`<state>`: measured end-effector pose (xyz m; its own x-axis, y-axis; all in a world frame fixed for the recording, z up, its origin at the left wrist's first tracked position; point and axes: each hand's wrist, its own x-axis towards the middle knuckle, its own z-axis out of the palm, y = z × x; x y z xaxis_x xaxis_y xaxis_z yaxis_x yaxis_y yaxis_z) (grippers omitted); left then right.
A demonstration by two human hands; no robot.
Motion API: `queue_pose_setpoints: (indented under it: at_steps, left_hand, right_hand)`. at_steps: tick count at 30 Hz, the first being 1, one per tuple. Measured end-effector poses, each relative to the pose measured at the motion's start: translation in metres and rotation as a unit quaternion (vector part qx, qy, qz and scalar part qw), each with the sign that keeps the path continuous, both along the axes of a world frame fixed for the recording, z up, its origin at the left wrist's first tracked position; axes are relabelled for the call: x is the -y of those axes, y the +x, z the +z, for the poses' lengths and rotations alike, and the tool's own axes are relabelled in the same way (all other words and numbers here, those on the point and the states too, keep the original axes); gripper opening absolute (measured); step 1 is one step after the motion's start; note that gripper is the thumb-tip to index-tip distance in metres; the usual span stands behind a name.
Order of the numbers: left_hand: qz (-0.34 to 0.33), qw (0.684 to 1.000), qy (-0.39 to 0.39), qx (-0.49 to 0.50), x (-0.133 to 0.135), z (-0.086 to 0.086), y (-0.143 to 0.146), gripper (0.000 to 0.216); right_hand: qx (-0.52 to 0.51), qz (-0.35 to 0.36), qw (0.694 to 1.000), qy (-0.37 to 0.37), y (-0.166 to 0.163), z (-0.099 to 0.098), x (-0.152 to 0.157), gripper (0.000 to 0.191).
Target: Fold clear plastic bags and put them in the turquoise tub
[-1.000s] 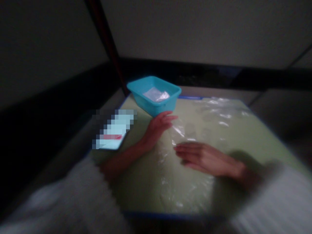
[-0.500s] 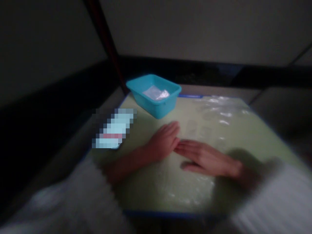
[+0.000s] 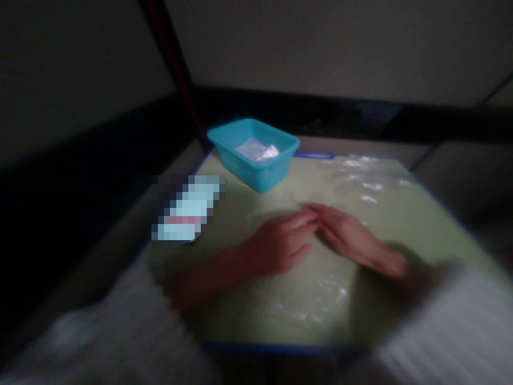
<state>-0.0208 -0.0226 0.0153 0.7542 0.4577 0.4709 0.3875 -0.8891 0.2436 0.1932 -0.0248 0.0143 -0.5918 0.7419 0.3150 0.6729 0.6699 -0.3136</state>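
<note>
My left hand [image 3: 282,243] and my right hand [image 3: 347,235] lie flat, fingers stretched out, on a clear plastic sheet [image 3: 320,299] spread over a pale green mat [image 3: 420,224]. Their fingertips meet near the mat's middle. Neither hand holds anything that I can make out. Both forearms wear pale ribbed sleeves. The picture is dim and blurred.
A teal plastic tub [image 3: 256,152] with a folded clear bag inside stands at the mat's far left corner. A pixelated bright rectangle [image 3: 186,208] lies at the mat's left edge. More crinkled clear plastic [image 3: 363,184] glints at the far right. Dark surroundings ring the table.
My left hand drew back from beside the tub towards the middle. My right hand slid forward and right. Their fingertips now meet farther up the mat.
</note>
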Motion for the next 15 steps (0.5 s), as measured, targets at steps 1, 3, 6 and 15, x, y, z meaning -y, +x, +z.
queue_pose_setpoints:
  at_steps: [1, 3, 6, 15]
  left_hand:
    - [-0.044, 0.999, -0.004, -0.008, 0.008, 0.002, 0.003, 0.038]
    - [-0.113, 0.993, -0.011, -0.038, 0.021, 0.004, 0.008, 0.040]
    - [-0.166, 0.982, -0.026, -0.087, 0.030, -0.001, 0.011, 0.050]
    - [-0.184, 0.972, -0.062, -0.133, 0.033, -0.010, 0.005, 0.057]
  right_hand:
    - [0.001, 0.006, 1.000, -0.004, 0.002, -0.002, -0.003, 0.041]
    - [0.004, 0.020, 1.000, -0.011, 0.005, -0.007, -0.008, 0.045]
    - [0.028, 0.033, 0.999, -0.017, 0.010, -0.015, -0.015, 0.049]
    - [0.120, -0.002, 0.993, -0.009, 0.020, -0.026, -0.027, 0.057]
